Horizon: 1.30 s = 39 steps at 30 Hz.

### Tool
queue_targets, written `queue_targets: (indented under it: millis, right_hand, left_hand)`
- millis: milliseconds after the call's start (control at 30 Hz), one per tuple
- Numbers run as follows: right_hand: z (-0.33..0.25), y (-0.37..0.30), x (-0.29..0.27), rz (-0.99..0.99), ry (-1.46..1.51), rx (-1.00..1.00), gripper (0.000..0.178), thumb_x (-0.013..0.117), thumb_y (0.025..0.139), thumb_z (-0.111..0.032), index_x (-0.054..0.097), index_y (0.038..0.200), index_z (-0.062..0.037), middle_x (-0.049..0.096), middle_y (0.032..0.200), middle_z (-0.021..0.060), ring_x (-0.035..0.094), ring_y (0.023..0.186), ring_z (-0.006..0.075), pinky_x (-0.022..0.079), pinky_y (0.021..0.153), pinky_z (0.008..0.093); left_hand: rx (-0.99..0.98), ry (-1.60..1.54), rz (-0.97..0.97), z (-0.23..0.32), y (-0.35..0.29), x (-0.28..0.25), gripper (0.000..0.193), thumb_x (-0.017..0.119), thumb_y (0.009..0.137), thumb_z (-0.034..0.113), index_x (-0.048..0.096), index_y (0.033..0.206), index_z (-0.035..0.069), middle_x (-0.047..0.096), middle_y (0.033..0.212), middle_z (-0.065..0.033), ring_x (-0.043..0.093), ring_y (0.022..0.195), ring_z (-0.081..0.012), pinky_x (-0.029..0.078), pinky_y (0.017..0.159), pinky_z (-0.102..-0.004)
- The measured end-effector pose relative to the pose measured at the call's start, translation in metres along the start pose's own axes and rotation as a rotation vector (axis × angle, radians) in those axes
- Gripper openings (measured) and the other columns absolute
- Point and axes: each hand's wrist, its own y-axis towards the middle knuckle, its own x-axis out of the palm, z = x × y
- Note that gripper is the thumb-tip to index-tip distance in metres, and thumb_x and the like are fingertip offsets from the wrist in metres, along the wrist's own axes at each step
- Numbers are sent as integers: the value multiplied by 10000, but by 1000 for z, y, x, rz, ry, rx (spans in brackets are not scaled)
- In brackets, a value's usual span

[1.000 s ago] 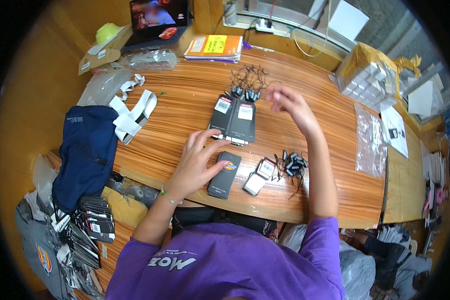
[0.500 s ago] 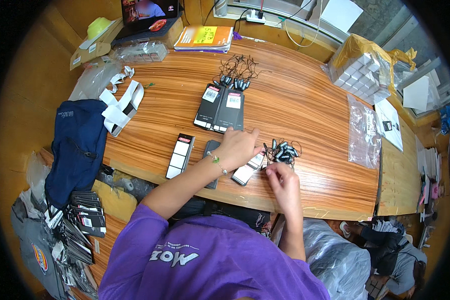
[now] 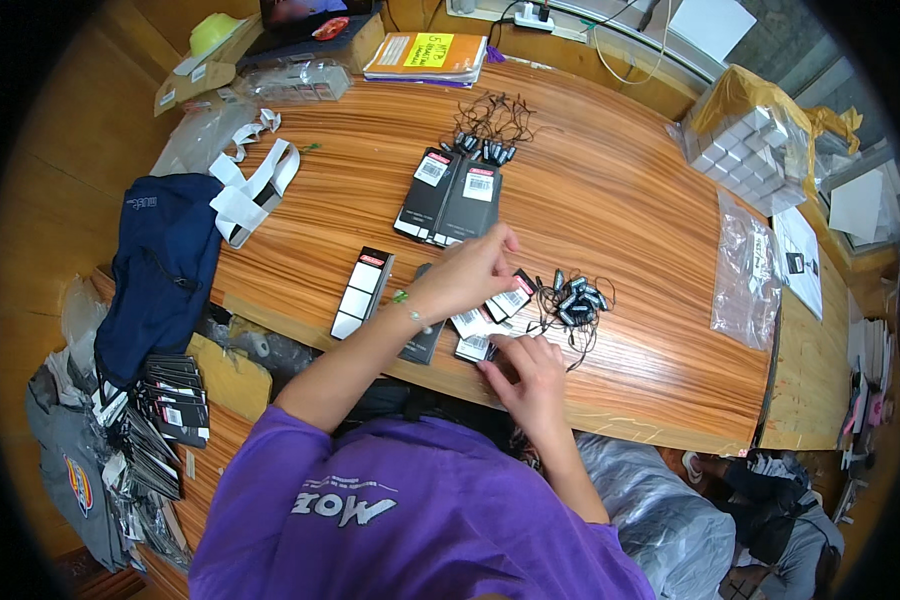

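Note:
My left hand (image 3: 462,278) reaches across from the left, thumb lowered onto a black and white hang tag (image 3: 513,297) and one finger raised. Below it, my right hand (image 3: 532,382) pinches at the edge of another white-faced tag (image 3: 473,348). Several labelled tags overlap between the hands. Just right of them lies a tangled pile of black strings with shiny seals (image 3: 576,302). Under my left wrist is a dark stack (image 3: 426,338), partly hidden. Left of that lies a stack of tags with white panels (image 3: 361,295). Two black tag stacks (image 3: 434,205) with strings sit farther back.
A plastic-wrapped bundle of small white boxes (image 3: 745,150) stands at the back right, near a clear plastic bag (image 3: 745,270). Notebooks (image 3: 425,58) lie at the back. On the left are a blue bag (image 3: 160,270) and white strips (image 3: 255,195). Another person (image 3: 795,540) is at lower right.
My right hand has moved left and down, from beside the string pile to the tags' lower end. The left hand has lifted slightly, and the tags are now fanned apart. The whole view has shifted.

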Motion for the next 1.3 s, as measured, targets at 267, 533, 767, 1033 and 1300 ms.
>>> queue_targets:
  millis: [267,533,767,1033,1300]
  right_hand:
    - [7,-3,4,-4,-5,10,270,685,728,-217,628,963,-100,554,785,43,505,756,215,356,662,342]
    - [-9,-9,-6,-34,435,444,296,686,748,-67,566,1014,-17,565,765,74,549,675,144,424,569,265]
    - [-7,-26,-7,50,1130,627,590,565,823,28,280,1338,-9,448,1198,138,542,973,162,444,834,254]
    - [-24,-4,-7,88,1186,946,610,550,857,-56,229,1370,19,473,1218,123,519,1031,174,462,825,300]
    - [-15,12,24,30,513,742,541,589,824,-34,343,1296,60,549,1026,78,511,909,121,438,779,251]
  left_hand:
    - [-58,13,-65,7,-29,-22,220,640,802,116,593,999,30,525,682,30,421,568,-42,359,504,-212]
    - [150,653,40,2,-48,2,243,584,818,189,583,1038,85,622,831,-37,520,868,-219,323,785,-359]
    - [212,654,150,15,-60,0,229,647,753,188,575,947,90,577,927,-48,485,925,-232,326,791,-371]
    - [273,716,105,-2,-86,3,271,668,723,189,606,973,102,551,905,-16,460,923,-202,324,796,-352]
    - [360,625,206,-17,-90,11,195,596,747,165,632,920,83,551,905,-15,462,924,-200,322,802,-359]
